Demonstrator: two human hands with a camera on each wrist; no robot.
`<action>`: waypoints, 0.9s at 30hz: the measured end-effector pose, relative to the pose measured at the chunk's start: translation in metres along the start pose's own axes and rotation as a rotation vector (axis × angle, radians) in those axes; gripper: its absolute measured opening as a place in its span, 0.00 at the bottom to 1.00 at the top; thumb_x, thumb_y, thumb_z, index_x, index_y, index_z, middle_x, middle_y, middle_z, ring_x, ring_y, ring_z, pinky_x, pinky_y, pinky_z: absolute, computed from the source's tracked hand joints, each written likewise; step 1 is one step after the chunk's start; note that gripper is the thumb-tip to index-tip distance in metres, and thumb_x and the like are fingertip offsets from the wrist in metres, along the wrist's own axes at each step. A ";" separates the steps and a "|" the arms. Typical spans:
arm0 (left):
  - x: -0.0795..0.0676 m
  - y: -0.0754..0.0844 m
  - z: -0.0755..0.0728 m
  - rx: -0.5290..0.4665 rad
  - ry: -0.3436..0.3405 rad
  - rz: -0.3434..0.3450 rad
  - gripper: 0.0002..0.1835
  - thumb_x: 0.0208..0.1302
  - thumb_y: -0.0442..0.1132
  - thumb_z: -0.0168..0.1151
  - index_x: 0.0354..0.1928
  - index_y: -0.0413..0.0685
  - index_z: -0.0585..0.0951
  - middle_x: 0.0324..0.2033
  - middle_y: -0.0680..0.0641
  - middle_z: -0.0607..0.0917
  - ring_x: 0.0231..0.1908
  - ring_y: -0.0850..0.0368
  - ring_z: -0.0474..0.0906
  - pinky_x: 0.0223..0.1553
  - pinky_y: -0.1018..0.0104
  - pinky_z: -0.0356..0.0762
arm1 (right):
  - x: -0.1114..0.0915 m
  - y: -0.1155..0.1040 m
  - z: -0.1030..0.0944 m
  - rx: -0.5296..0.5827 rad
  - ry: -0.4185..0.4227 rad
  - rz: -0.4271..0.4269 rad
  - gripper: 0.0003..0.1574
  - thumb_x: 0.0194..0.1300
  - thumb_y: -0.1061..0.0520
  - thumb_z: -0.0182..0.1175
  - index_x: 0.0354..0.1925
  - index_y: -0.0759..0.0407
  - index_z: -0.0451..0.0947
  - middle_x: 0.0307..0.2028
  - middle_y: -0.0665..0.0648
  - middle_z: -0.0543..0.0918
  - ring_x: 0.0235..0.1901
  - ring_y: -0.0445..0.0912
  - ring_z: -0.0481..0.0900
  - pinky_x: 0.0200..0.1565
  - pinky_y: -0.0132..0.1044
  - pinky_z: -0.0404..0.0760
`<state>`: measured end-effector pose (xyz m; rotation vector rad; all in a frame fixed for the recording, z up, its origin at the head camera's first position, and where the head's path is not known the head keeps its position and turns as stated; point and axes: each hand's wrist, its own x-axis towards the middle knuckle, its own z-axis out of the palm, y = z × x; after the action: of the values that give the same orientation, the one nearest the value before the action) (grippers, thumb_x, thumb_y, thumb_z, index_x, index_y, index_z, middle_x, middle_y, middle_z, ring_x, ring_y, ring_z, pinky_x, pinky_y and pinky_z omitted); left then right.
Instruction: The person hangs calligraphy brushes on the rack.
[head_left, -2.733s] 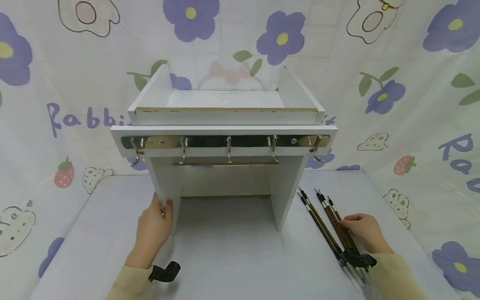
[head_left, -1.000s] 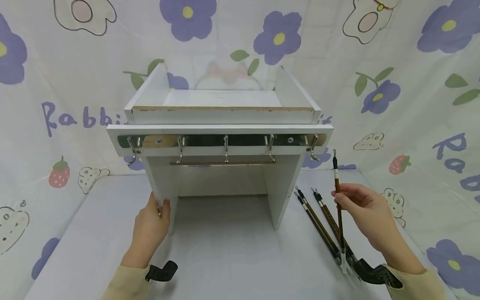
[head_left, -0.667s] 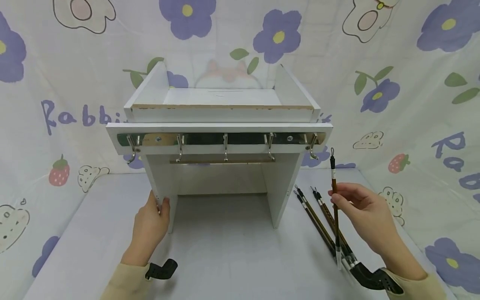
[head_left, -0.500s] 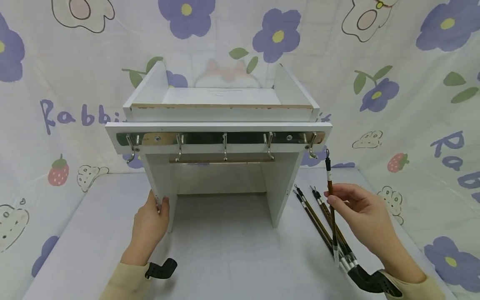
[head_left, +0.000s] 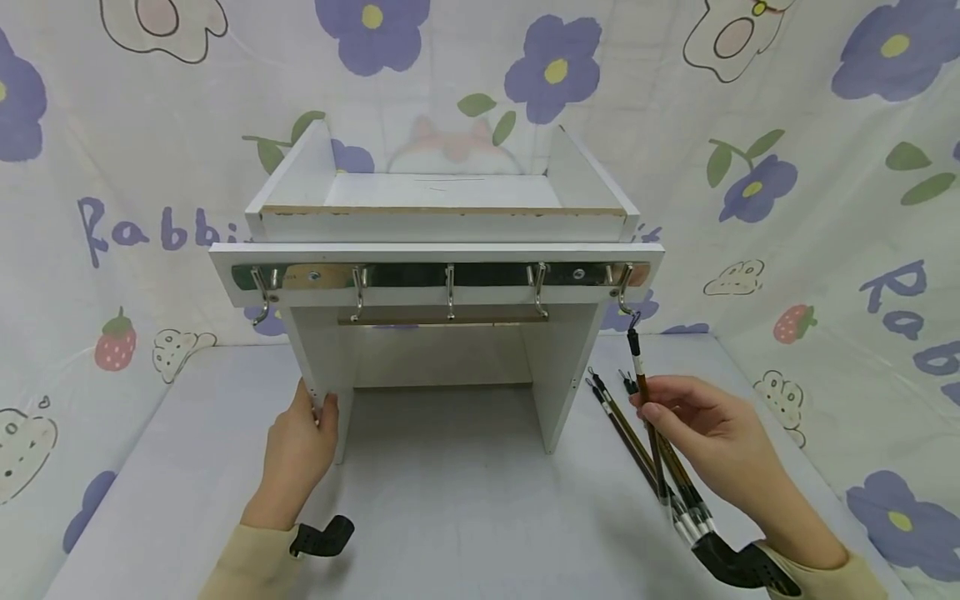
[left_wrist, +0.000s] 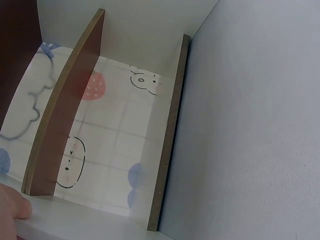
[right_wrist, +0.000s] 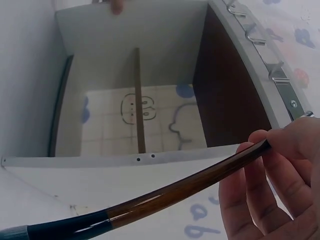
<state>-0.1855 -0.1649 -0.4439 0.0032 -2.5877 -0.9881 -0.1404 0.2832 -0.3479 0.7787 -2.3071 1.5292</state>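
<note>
My left hand [head_left: 296, 454] grips the front edge of the left side panel [head_left: 318, 350] of a white wooden shelf [head_left: 435, 252]. Between thumb and fingertips, my right hand [head_left: 708, 429] pinches the brown handle of a calligraphy brush [head_left: 637, 358]. It is held nearly upright, its loop overlapping the tip of the rightmost hook [head_left: 625, 287] in the head view. The hook belongs to a metal rail [head_left: 408, 276] along the shelf's front. In the right wrist view, the brush handle [right_wrist: 175, 199] crosses in front of the shelf's side panel.
Several more brushes [head_left: 621, 433] lie on the white tabletop [head_left: 450, 517] right of the shelf, partly behind the right hand and its black wrist mount [head_left: 738, 562]. The shelf has an upper tray [head_left: 442, 192]. A flower-patterned curtain [head_left: 675, 167] hangs behind.
The right hand took a brush from the bundle on the table and raised it upright. It then moved left, bringing the loop to the rightmost hook. The left hand stayed on the panel.
</note>
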 end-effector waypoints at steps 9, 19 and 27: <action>-0.001 0.000 0.000 -0.003 0.008 0.013 0.19 0.73 0.41 0.48 0.57 0.33 0.66 0.43 0.25 0.81 0.39 0.31 0.82 0.34 0.40 0.78 | 0.000 -0.005 0.001 0.019 -0.021 -0.002 0.17 0.64 0.76 0.56 0.51 0.71 0.76 0.43 0.59 0.84 0.42 0.48 0.84 0.41 0.33 0.81; 0.000 0.000 -0.001 -0.012 -0.006 0.017 0.21 0.74 0.42 0.47 0.60 0.34 0.66 0.42 0.26 0.81 0.38 0.33 0.82 0.32 0.43 0.79 | 0.003 -0.005 0.000 0.022 -0.010 0.035 0.18 0.66 0.74 0.55 0.53 0.69 0.75 0.43 0.62 0.84 0.39 0.48 0.84 0.39 0.33 0.81; -0.001 -0.001 -0.001 -0.020 -0.006 0.023 0.21 0.74 0.42 0.47 0.60 0.33 0.66 0.42 0.26 0.81 0.37 0.33 0.83 0.30 0.44 0.80 | 0.002 -0.005 0.000 0.090 -0.001 0.030 0.18 0.66 0.75 0.54 0.54 0.71 0.73 0.42 0.65 0.84 0.40 0.47 0.84 0.41 0.33 0.81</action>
<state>-0.1847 -0.1658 -0.4441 -0.0350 -2.5771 -1.0072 -0.1391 0.2807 -0.3427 0.7704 -2.2742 1.6556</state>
